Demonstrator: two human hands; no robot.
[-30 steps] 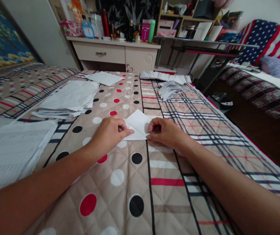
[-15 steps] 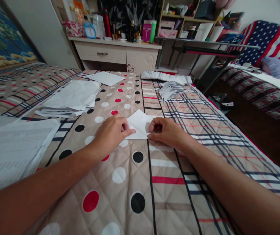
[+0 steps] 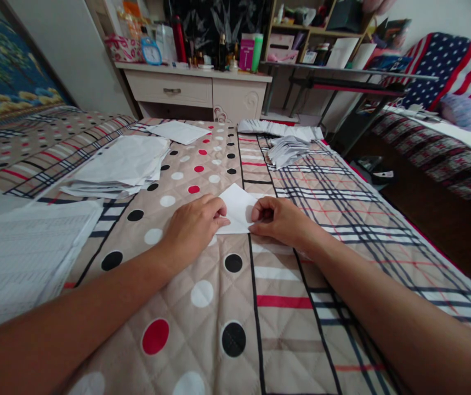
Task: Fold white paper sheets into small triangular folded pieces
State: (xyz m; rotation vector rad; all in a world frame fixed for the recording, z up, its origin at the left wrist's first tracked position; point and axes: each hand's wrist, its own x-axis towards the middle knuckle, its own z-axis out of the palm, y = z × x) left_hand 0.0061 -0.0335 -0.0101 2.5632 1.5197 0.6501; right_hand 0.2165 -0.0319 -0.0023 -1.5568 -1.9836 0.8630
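Note:
A small folded sheet of white paper (image 3: 237,207) lies on the patterned bedspread (image 3: 202,351) in front of me, its top coming to a point. My left hand (image 3: 196,222) is closed on its left side, thumb and curled fingers pinching the paper. At the right side my right hand (image 3: 278,220) pinches the paper's lower corner between thumb and bent fingers. Fingertips hide parts of both side edges.
Stacks of white paper (image 3: 120,162) and printed sheets (image 3: 25,258) lie to the left. Farther off are a single sheet (image 3: 180,131), a bundle of folded papers (image 3: 287,151) and a long row of folded paper (image 3: 278,129). A drawer cabinet (image 3: 169,88) stands beyond the bed.
My left hand has shifted slightly right and up along the paper, its fingers drawn closer to the thumb. My right hand has hardly moved.

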